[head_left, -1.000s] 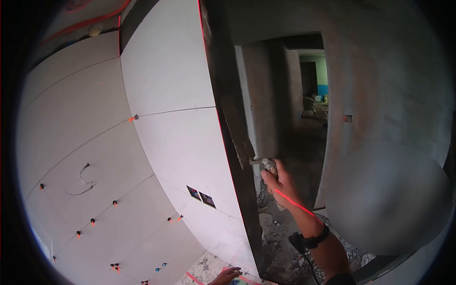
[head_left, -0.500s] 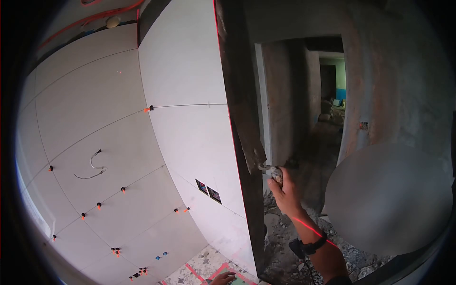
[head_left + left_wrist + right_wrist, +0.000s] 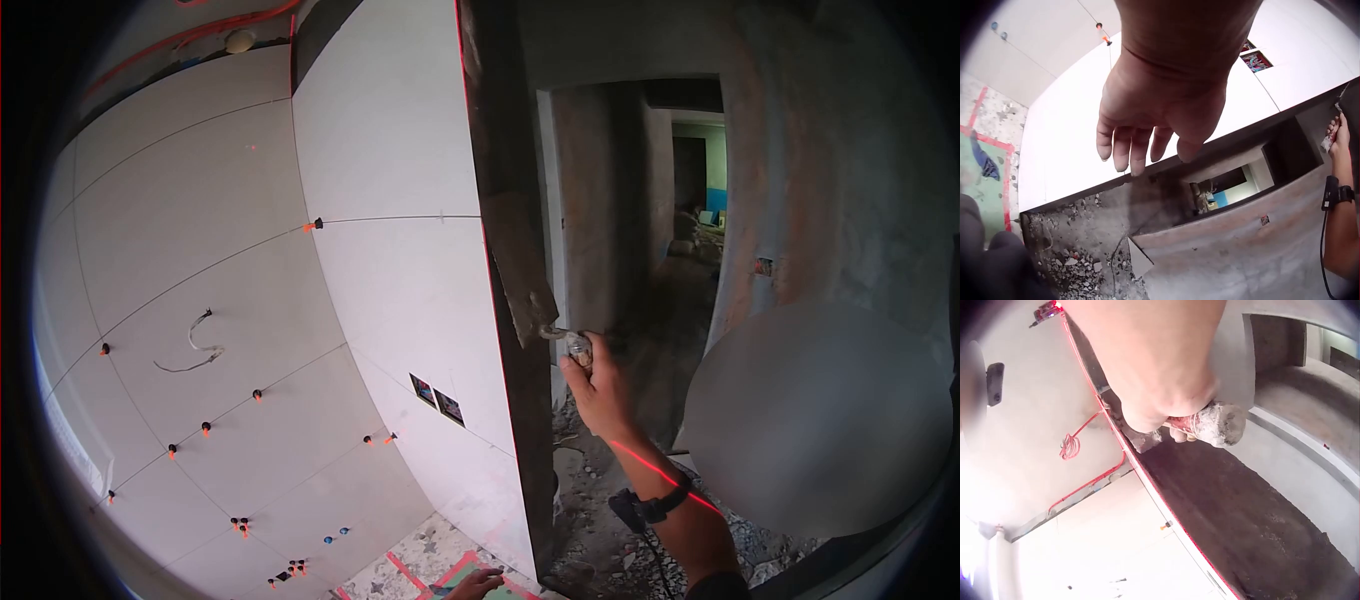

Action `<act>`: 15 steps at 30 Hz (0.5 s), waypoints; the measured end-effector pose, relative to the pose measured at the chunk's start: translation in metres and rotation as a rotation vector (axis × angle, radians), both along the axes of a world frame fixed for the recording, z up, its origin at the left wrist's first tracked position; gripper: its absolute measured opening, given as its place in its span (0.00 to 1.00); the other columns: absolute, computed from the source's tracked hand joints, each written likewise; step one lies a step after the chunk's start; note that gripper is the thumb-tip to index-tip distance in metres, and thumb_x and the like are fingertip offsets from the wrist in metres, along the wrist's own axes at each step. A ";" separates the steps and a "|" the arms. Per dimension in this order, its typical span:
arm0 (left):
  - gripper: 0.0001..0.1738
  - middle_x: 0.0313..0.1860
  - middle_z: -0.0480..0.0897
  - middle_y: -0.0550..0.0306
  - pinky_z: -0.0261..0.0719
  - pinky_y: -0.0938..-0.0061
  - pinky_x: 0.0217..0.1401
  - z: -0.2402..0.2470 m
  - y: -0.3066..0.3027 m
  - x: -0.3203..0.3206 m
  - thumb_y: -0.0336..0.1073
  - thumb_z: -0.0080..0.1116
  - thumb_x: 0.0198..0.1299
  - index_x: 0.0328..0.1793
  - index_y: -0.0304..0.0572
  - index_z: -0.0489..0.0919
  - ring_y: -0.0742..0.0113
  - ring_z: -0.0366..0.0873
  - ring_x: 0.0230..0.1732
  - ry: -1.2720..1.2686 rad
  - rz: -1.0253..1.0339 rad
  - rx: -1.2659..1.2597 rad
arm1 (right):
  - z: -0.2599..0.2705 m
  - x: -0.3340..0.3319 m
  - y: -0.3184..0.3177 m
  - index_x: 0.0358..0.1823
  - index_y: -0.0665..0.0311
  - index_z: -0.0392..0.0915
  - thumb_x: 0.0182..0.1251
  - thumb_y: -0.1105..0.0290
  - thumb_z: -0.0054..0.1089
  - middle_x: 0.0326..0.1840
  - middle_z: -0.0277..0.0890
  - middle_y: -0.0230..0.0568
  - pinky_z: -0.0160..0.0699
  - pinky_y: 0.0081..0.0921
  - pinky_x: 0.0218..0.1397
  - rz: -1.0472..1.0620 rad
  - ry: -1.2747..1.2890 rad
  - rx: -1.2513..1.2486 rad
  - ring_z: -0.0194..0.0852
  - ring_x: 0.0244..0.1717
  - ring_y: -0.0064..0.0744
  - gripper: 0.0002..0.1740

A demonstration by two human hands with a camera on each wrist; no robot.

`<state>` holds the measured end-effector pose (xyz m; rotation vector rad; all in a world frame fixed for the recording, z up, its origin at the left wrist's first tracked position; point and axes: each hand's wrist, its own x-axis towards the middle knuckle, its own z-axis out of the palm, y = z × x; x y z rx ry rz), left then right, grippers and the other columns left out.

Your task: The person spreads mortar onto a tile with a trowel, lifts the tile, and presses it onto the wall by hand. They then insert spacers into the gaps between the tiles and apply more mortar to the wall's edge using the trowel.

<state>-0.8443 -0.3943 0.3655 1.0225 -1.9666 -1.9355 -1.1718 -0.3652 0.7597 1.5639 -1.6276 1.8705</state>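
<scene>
My right hand (image 3: 598,395) grips the handle of a trowel (image 3: 525,285). Its long, mortar-coloured blade lies along the dark wall strip (image 3: 500,150) beside the edge of a white tile (image 3: 390,140). In the right wrist view, the caked, rounded end of the trowel handle (image 3: 1222,425) sticks out past the curled fingers. My left hand (image 3: 1154,112) hangs before the lower tiles with relaxed fingers and nothing in them. Only part of it shows at the bottom of the head view.
A cut-out with wires (image 3: 437,400) opens in the tiling. Orange-and-black tile clips (image 3: 313,225) sit along the joints. To the right are a doorway (image 3: 640,220) and a rubble-strewn floor (image 3: 620,540). A red laser line runs down the tile edge.
The head view has swung slightly left, shifting the scene right. The trowel blade, low on the dark strip at first, has risen slightly in the last half second, still in my right hand.
</scene>
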 end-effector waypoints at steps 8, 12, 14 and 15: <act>0.25 0.52 0.85 0.49 0.83 0.67 0.42 -0.005 0.002 0.005 0.46 0.55 0.72 0.69 0.40 0.75 0.61 0.83 0.48 0.015 -0.017 -0.016 | 0.027 0.001 -0.016 0.53 0.66 0.71 0.71 0.61 0.61 0.25 0.76 0.42 0.75 0.34 0.33 0.056 -0.036 -0.054 0.79 0.26 0.39 0.18; 0.26 0.54 0.84 0.48 0.83 0.65 0.43 0.006 0.005 0.005 0.46 0.54 0.72 0.69 0.39 0.74 0.59 0.82 0.52 -0.003 -0.021 -0.025 | 0.056 0.002 -0.013 0.56 0.67 0.71 0.72 0.65 0.59 0.25 0.71 0.30 0.69 0.23 0.29 0.096 -0.027 -0.062 0.67 0.23 0.20 0.17; 0.26 0.55 0.83 0.48 0.83 0.65 0.43 0.005 0.006 0.004 0.46 0.54 0.72 0.69 0.38 0.74 0.58 0.82 0.53 -0.005 -0.023 -0.034 | 0.071 0.000 -0.014 0.52 0.67 0.71 0.71 0.60 0.60 0.22 0.72 0.38 0.73 0.31 0.32 0.111 -0.077 -0.014 0.73 0.23 0.29 0.18; 0.26 0.56 0.83 0.48 0.83 0.64 0.45 0.003 0.005 0.002 0.46 0.54 0.72 0.70 0.39 0.74 0.58 0.82 0.54 -0.011 -0.042 -0.036 | 0.080 0.001 -0.012 0.51 0.67 0.71 0.71 0.60 0.60 0.23 0.73 0.38 0.73 0.30 0.33 0.128 -0.078 -0.019 0.73 0.24 0.30 0.18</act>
